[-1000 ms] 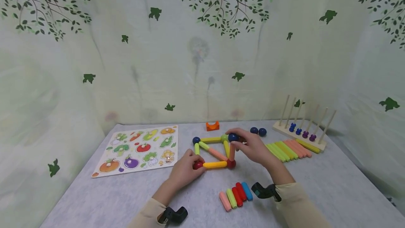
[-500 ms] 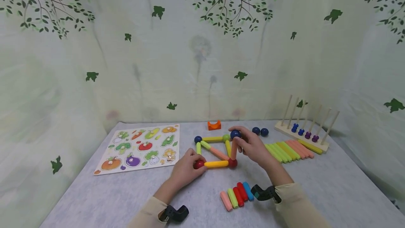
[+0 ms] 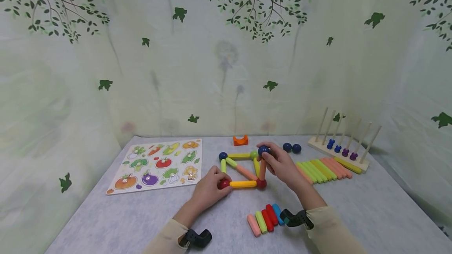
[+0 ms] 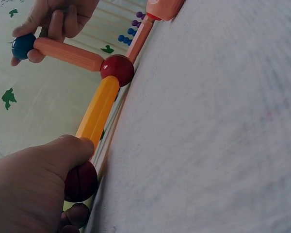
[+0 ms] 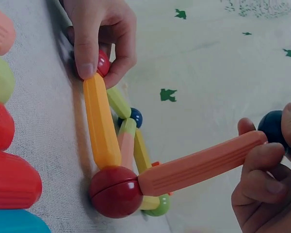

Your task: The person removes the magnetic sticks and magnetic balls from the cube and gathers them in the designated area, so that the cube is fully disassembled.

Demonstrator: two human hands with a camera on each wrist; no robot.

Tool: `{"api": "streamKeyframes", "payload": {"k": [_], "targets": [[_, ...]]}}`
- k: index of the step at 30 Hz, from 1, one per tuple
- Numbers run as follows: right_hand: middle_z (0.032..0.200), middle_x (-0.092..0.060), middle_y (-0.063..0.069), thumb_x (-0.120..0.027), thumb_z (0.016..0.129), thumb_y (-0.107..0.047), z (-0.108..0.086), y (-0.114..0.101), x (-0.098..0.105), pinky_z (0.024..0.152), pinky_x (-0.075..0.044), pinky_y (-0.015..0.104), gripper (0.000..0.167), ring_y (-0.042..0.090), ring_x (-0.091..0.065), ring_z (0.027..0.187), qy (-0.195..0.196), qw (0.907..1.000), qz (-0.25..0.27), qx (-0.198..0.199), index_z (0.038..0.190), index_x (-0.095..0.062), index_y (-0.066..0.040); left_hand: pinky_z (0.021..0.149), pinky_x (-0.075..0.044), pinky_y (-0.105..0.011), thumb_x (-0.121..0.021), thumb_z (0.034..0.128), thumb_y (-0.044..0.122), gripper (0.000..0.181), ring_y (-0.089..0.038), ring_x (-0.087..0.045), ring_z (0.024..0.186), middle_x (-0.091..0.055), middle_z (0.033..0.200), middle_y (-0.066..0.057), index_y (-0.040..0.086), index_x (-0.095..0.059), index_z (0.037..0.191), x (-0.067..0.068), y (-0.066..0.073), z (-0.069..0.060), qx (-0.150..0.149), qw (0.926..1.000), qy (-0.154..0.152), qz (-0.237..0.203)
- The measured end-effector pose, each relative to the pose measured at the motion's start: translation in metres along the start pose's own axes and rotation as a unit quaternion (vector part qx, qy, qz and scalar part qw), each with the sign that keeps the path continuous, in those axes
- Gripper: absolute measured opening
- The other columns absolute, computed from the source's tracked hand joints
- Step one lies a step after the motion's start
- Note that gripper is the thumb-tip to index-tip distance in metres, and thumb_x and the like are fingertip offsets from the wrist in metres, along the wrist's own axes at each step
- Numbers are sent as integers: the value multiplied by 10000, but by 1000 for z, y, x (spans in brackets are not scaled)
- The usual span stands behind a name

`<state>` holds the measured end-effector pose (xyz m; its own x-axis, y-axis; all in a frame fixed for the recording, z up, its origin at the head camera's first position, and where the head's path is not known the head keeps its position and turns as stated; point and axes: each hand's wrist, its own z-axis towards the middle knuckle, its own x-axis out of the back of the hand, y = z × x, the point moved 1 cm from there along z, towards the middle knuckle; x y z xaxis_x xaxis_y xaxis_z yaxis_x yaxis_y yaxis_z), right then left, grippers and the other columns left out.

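Note:
A magnetic-stick frame lies on the table, its colored rods joined at balls. In the head view my left hand [image 3: 211, 188] holds the red ball [image 3: 224, 184] at its near left corner, thumb against the yellow-orange rod [image 3: 243, 184]. An upright salmon rod [image 3: 263, 169] rises from the other red ball [image 3: 261, 184] at the near right corner. At its top my right hand [image 3: 282, 164] pinches a dark blue ball [image 3: 263, 151]; the right wrist view shows this blue ball [image 5: 270, 127] touching the rod's end. A green ball [image 3: 254, 154] and another blue ball [image 3: 223, 155] form the far corners.
Several short rods [image 3: 265, 218] lie in front, near the right wrist camera. More rods [image 3: 323, 170] line up at right, by a peg stand [image 3: 339, 152] with beads. Two blue balls [image 3: 292, 148] and an orange arched block [image 3: 241, 140] sit behind. A vegetable puzzle board [image 3: 155, 166] lies left.
My right fingers have shifted on the blue ball, leaving more of it showing atop the upright rod. My left hand stays on the red ball. The head view has turned slightly left.

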<state>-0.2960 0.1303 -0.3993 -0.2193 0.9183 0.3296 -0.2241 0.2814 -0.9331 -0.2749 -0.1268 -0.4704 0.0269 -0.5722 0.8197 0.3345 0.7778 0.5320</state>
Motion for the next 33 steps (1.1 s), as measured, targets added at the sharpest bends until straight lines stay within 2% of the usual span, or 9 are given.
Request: {"api": "streamKeyframes", "payload": {"k": [3,9,14,18,21,25,30,33], "targets": [[1073,-642,210,-465,1067,-235,-1,1,0,526,-377,218,303,180,-441,622,84,9999,-76,117,1356,-518,-157,612,-431,-184,-760,870,352,170,-89,-497,782,-468,953,51,257,-723,1006,-1,0,0,7,10000,13,26],[1096,-698,125,-511,1051,-258,-1,-1,3,546,-448,231,304,207,-498,613,585,9968,-421,351,1352,-510,-223,611,-428,-184,-760,870,353,173,-89,-495,782,-470,954,48,255,-724,1009,-2,-1,0,-30,10000,33,25],[1160,-679,141,-556,1030,-303,-1,-2,15,634,-510,274,376,224,-543,632,802,9960,-361,145,1367,-452,-171,603,-419,-183,-761,867,354,178,-83,-490,775,-470,958,49,256,-722,1010,-3,-2,-1,-71,10000,4,64],[1176,-641,133,-573,1008,-402,6,3,41,710,-511,287,425,249,-587,770,823,9932,-811,-141,1344,-492,-154,599,-419,-184,-761,865,359,177,-74,-490,763,-476,961,51,262,-719,1007,-3,-2,1,-172,9997,92,138],[1205,-599,134,-572,986,-491,17,11,68,739,-497,299,505,267,-579,924,848,9838,-1519,-445,1363,-527,-157,600,-421,-189,-761,865,359,171,-75,-492,757,-472,961,53,268,-717,1003,-2,-3,3,-199,9996,144,140],[1256,-560,178,-573,985,-490,28,26,102,783,-469,337,547,300,-529,1056,877,9628,-2346,-1016,1399,-518,-137,610,-422,-189,-751,872,371,185,-78,-493,771,-462,973,56,269,-715,1021,-3,-4,3,-209,9997,76,122],[1277,-559,257,-591,995,-363,35,49,128,776,-539,370,510,327,-609,998,695,9407,-2964,-1498,1392,-507,-54,623,-426,-188,-741,876,384,197,-80,-497,788,-460,980,64,271,-714,1035,-4,-4,2,-136,9998,24,141],[1307,-561,278,-599,990,-323,38,60,137,827,-557,440,499,343,-632,993,555,9279,-3252,-1737,1378,-519,-21,625,-431,-192,-740,877,384,196,-83,-500,788,-464,981,62,270,-714,1035,-5,-4,2,-143,9998,41,131]]}}
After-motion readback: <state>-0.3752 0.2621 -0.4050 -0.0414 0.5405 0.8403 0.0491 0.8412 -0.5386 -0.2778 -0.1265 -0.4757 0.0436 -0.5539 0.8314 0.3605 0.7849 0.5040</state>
